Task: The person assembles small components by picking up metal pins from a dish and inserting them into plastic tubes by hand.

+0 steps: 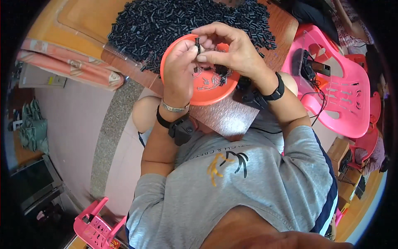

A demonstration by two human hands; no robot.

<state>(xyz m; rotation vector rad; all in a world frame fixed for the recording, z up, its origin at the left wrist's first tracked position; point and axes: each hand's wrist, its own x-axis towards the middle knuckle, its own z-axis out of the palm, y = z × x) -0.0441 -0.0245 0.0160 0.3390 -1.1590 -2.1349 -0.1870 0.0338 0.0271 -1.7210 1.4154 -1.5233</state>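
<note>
My left hand [179, 68] pinches a small black cylindrical part [197, 42] upright between thumb and fingers. My right hand [234, 52] meets it from the other side, its thumb and curled fingers closed at the same part. Anything smaller between the fingertips is too fine to make out. Both hands are over an orange-red bowl [207, 98]. Inside the bowl lie small silvery metal pieces [206, 83], and a few black parts [222, 70] sit partly under my right hand.
A large heap of black cylindrical parts [157, 29] covers the wooden table [286, 25] beyond the bowl. A brown board [226, 118] shows below the bowl. At right stands a pink plastic chair [348, 91] with a phone [320, 67] and cables. Another person's arm [350, 25] is at the upper right.
</note>
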